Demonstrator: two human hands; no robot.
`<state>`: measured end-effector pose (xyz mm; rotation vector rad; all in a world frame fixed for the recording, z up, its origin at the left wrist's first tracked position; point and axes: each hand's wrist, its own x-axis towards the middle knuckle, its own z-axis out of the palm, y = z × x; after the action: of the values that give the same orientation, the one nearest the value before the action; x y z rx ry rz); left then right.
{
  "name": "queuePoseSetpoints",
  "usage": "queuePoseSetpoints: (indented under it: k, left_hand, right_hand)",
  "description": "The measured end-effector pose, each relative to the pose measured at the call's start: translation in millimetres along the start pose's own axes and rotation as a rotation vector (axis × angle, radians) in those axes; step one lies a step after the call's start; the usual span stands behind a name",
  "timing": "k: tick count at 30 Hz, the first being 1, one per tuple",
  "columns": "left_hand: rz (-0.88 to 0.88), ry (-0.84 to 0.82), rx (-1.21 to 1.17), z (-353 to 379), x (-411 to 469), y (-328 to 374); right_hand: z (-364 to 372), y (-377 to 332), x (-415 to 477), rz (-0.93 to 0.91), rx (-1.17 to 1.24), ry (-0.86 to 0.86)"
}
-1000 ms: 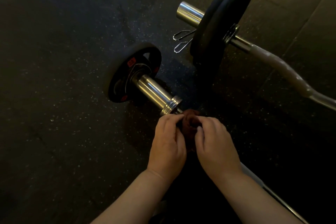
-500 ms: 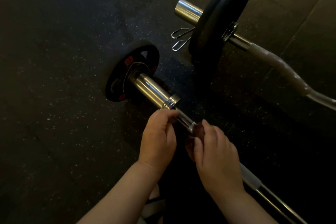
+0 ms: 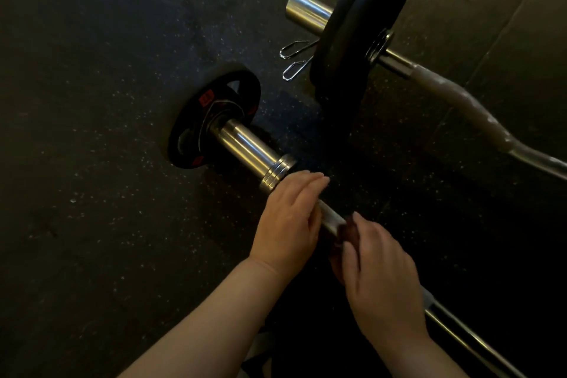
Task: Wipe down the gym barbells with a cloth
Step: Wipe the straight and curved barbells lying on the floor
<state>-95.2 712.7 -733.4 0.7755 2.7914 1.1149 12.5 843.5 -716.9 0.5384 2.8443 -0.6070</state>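
Dark rubber floor (image 3: pixel 92 193) with pale speckles; a seam runs across the upper right corner. Barbell (image 3: pixel 245 147) lies on it diagonally, its small black plate (image 3: pixel 214 113) with red labels standing on the floor. Curl bar (image 3: pixel 460 101) lies farther back, its bigger black plates (image 3: pixel 352 40) standing on edge. Two wire clips (image 3: pixel 294 49) lie on the floor just beside those plates, between the two bars.

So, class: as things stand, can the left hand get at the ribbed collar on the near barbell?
Probably yes: the left hand rests over the shaft right beside the collar, nothing lying between them.
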Motion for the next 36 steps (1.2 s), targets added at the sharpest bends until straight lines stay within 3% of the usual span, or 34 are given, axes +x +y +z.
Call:
queuePoseSetpoints:
  k: [5,9,13,17,22,28,33,36]
  left_hand:
    - [0.033,-0.038,0.135,10.4,4.7,-5.4]
    - [0.059,-0.078,0.187,9.4,4.1,-7.0]
    - [0.025,-0.051,0.155,14.1,3.9,-9.7]
    - [0.036,-0.049,0.165,15.3,4.5,-8.6]
    - [0.038,-0.077,0.193,9.5,8.7,-2.6]
    - [-0.007,-0.07,0.188,13.3,6.6,2.0]
    - [0.003,-0.103,0.184,12.8,9.0,3.8]
    - [-0.005,-0.107,0.159,11.5,13.9,5.1]
  right_hand:
    - [1.0,-22.8,18.8,0.089,0.025,0.016]
    - [-7.8,-21.6,23.9,-0.009,0.003,-0.06]
    - [-14.7,10.4,-14.3,0.12,0.012,-0.03]
    - [-2.3,-9.7,6.2,0.206,-0.029,0.033]
    - [-6.8,-16.7,19.8,0.047,-0.006,-0.05]
    - [-12.7,14.4,-16.5,0.086,-0.082,-0.049]
    - [-27.6,3.0,28.8,0.272,0.105,-0.188]
    - [-25.3,13.2,15.1,0.236,0.103,-0.138]
